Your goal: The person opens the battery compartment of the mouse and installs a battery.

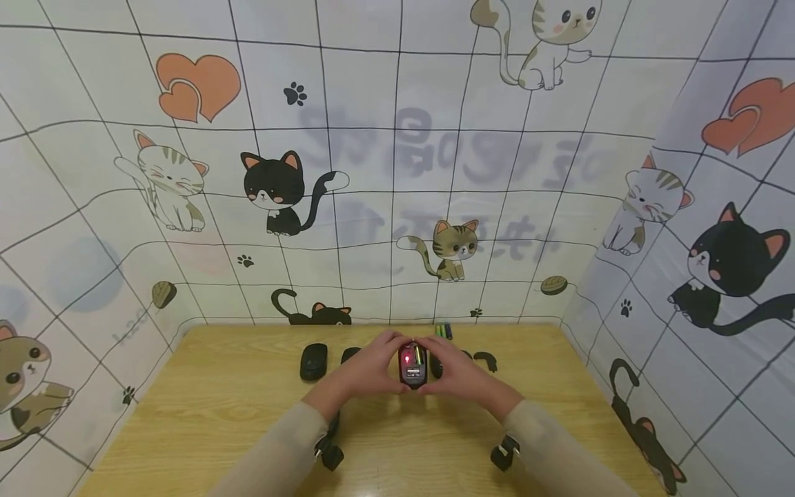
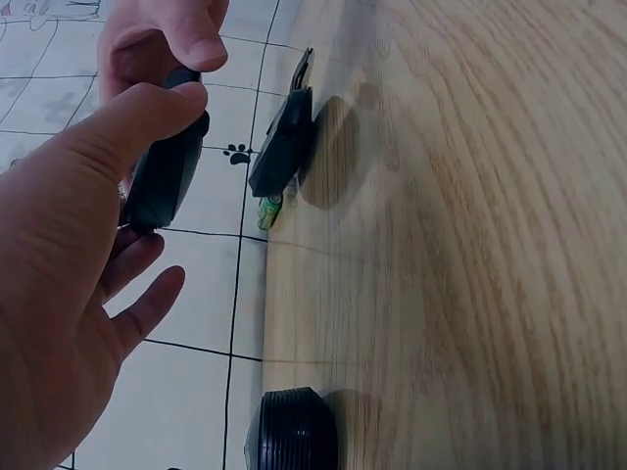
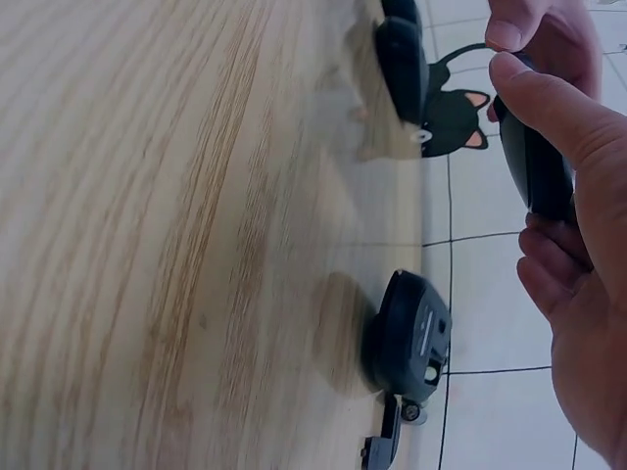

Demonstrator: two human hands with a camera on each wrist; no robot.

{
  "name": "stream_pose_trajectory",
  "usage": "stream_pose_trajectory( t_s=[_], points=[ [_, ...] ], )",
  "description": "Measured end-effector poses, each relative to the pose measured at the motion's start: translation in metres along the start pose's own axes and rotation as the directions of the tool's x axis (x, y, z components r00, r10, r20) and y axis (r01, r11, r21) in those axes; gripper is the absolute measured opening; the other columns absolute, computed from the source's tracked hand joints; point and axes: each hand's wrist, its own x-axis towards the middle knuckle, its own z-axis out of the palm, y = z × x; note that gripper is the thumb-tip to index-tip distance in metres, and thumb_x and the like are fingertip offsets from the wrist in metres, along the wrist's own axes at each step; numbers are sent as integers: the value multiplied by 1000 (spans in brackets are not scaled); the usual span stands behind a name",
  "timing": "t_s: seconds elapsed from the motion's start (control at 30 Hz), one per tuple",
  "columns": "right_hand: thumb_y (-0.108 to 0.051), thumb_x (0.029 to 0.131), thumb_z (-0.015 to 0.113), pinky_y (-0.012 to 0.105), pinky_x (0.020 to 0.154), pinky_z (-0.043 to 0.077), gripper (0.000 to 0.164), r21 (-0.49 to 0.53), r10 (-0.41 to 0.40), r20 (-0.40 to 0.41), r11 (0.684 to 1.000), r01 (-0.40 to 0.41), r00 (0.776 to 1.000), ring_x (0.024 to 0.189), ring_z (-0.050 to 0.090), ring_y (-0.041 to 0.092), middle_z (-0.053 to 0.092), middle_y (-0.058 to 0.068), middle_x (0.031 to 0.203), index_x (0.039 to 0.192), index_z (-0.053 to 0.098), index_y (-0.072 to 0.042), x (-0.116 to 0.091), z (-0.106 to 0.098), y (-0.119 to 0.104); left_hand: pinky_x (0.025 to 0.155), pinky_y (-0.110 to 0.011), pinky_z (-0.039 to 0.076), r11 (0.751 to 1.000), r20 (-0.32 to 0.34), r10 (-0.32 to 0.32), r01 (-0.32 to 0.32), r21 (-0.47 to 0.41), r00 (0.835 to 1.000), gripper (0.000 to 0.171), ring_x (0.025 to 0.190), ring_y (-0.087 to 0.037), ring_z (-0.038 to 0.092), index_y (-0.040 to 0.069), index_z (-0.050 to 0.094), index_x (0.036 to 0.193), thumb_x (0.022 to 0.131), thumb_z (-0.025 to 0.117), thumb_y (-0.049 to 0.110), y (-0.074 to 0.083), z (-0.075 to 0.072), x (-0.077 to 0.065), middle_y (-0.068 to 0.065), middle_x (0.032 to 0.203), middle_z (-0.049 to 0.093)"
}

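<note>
The label on the upturned mouse is too small to read. The left hand and right hand grasp it from both sides above the wood-grained table, fingers and thumbs curled about its edges. Only the head view shows its red light and battery; the wrist views give its smooth, dark, rounded side. A second mouse, largely hidden in the head view, lies overturned in the right wrist view.

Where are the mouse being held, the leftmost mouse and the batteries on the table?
Held mouse [image 1: 413, 366], head view: its underside.
Leftmost mouse [image 1: 313, 362], head view: its top.
Table batteries [image 1: 443, 330], head view: group's middle.
</note>
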Motion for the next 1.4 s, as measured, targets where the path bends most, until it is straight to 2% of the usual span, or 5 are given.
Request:
stream_pose_trajectory(
  t_s=[0.27, 0.6, 0.77, 1.1, 1.4],
  points=[
    [-32, 84, 101, 56, 117, 51, 95, -79, -21, -13, 997, 20, 1000, 142, 56, 28, 59, 4, 152, 162, 52, -10, 10, 2, 11, 115, -37, 54, 998, 22, -34, 32, 63, 999, 97, 133, -15, 57, 12, 50, 163, 83, 100, 35, -6, 6, 14, -2, 149, 52],
    [-36, 84, 101, 53, 120, 50, 94, -134, 39, 2, 990, -38, 999, 143, 55, 27, 60, 4, 153, 161, 54, -11, 21, 10, 32, 113, -36, 55, 991, 51, -86, 81, 107, 995, 93, 125, -14, 58, 11, 53, 160, 83, 100, 35, -19, 24, 30, -2, 143, 53],
    [-35, 83, 101, 53, 121, 48, 93, -127, 67, 14, 990, -64, 998, 144, 55, 28, 60, 5, 153, 160, 55, -11, 25, 11, 38, 111, -34, 55, 990, 58, -83, 75, 117, 995, 91, 122, -13, 58, 12, 55, 157, 81, 101, 33, -26, 30, 38, -3, 140, 53],
    [-36, 81, 103, 51, 120, 49, 92, -144, 87, 33, 986, -82, 996, 139, 56, 24, 64, 1, 146, 158, 58, -16, 30, 13, 44, 111, -37, 56, 992, 81, -93, 85, 97, 992, 83, 119, -16, 59, 13, 60, 151, 81, 101, 29, -25, 31, 43, -1, 132, 53],
    [-35, 80, 103, 53, 118, 50, 93, -161, 87, 30, 984, -81, 996, 137, 57, 28, 65, 5, 144, 157, 58, -10, 28, 15, 49, 111, -38, 56, 991, 106, -109, 99, 91, 988, 84, 120, -16, 58, 12, 60, 151, 81, 101, 31, -26, 35, 46, -1, 130, 53]
  ],
)
